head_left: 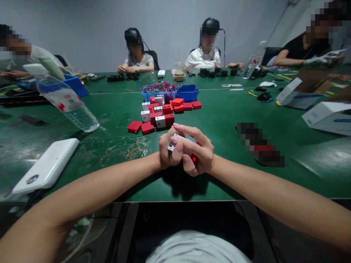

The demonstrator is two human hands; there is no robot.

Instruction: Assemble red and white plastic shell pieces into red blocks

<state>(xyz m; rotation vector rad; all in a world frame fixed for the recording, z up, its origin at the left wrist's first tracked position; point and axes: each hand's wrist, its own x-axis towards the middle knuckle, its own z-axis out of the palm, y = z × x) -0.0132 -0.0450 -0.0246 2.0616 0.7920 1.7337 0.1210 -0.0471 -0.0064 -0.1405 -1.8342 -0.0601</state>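
Both my hands are together above the near edge of the table, fingers closed around a small white box-shaped case (179,136). My left hand (166,149) wraps the case's left end, where small dark openings show. From the right, my right hand (204,153) grips it, with a red spot glowing between the fingers; whether it is a light or a red part I cannot tell. Much of the case is hidden by fingers. Just beyond my hands lies a pile of similar small boxes, some white (160,121) and some red (148,128).
Behind the pile stand blue bins (189,94), one heaped with coloured wires (160,87). A plastic bottle (68,104) and white power bank (49,164) are at left. Clear plastic scraps (137,146) lie nearby. White cartons (329,118) stand at right. Several people sit around the green table (219,120).
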